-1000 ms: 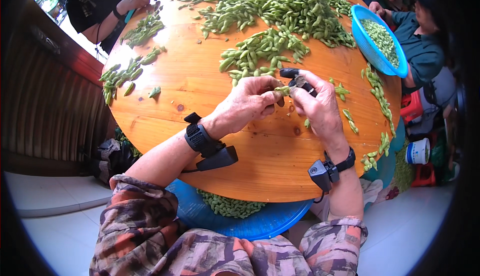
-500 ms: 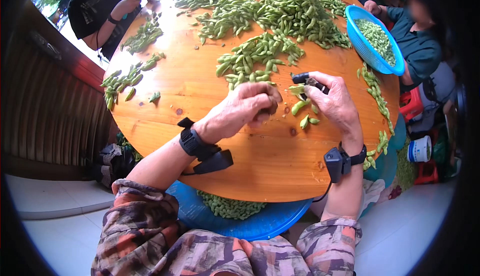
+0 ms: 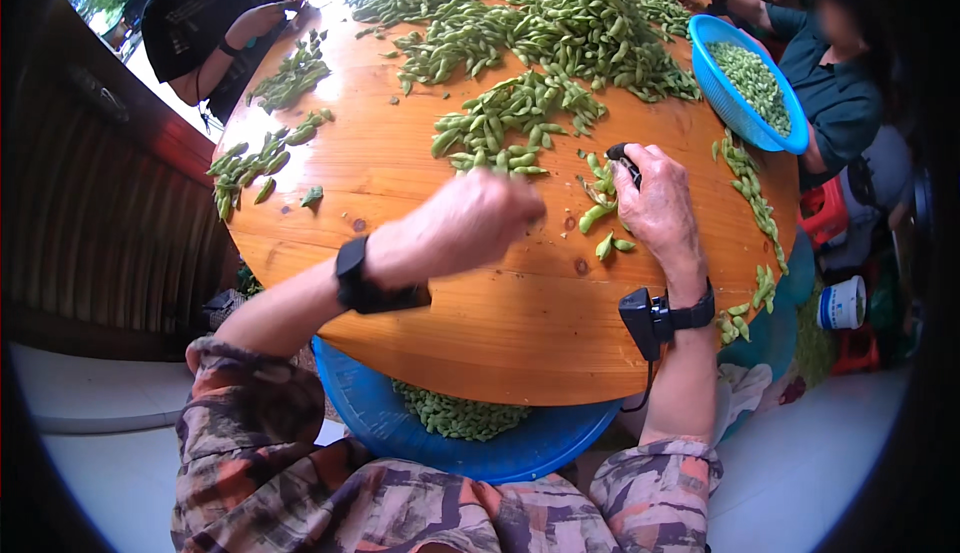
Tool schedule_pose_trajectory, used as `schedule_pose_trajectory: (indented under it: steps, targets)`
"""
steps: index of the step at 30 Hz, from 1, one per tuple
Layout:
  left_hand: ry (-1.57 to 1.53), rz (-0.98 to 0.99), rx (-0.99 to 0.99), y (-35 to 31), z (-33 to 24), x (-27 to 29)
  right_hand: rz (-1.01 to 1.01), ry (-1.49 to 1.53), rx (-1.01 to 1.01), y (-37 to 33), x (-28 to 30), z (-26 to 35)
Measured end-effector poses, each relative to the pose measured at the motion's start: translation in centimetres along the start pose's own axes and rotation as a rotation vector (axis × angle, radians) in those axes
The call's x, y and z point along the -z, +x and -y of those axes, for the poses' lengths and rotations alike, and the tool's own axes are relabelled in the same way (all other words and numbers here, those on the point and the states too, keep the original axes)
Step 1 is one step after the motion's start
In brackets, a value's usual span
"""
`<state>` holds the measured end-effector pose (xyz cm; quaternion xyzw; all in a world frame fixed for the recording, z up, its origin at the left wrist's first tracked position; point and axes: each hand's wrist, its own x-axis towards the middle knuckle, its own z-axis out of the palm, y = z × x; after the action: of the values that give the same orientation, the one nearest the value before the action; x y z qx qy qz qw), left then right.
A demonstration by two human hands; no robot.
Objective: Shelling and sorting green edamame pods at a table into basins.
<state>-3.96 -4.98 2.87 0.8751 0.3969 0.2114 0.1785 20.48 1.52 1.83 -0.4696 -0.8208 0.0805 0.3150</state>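
Note:
My left hand (image 3: pixel 455 228), smeared by motion, hovers over the wooden table (image 3: pixel 480 333) just below a loose group of green soybean pods (image 3: pixel 495 133). Its fingers cannot be made out. My right hand (image 3: pixel 660 203) is bent with its fingers curled in, right beside a few opened or loose pods (image 3: pixel 598 215). Black coverings (image 3: pixel 622 155) show at its fingertips; whatever lies between thumb and finger is hidden. Under the table edge, in front of my body, a blue basin (image 3: pixel 360 403) holds shelled green beans (image 3: pixel 460 415).
A big heap of pods (image 3: pixel 580 23) covers the far side. At right stands a light blue basket (image 3: pixel 715 83) of beans, next to a person in a dark green shirt (image 3: pixel 835 98). Another person in black (image 3: pixel 190 33) works at far left. Pods (image 3: pixel 755 198) line the right edge.
My left hand has moved left, away from my right hand. My right hand has drawn back slightly, leaving a pod with the others. The person at right has reached to the heap.

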Motion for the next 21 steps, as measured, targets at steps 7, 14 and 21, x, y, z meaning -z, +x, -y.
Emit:
schedule_pose_trajectory:
  steps: [7,14,21]
  targets:
    - [0.241,-0.081,0.126,3.6,3.6,-1.3,0.029,0.136,-0.015,0.1,-0.4,1.4]
    - [-0.598,-0.248,0.365,3.7,1.9,-0.7,0.225,0.622,-0.312,-0.3,-0.6,2.9]
    - [-1.327,-0.255,0.485,2.7,1.7,-2.4,0.301,1.046,-0.434,-0.3,-0.2,3.9]
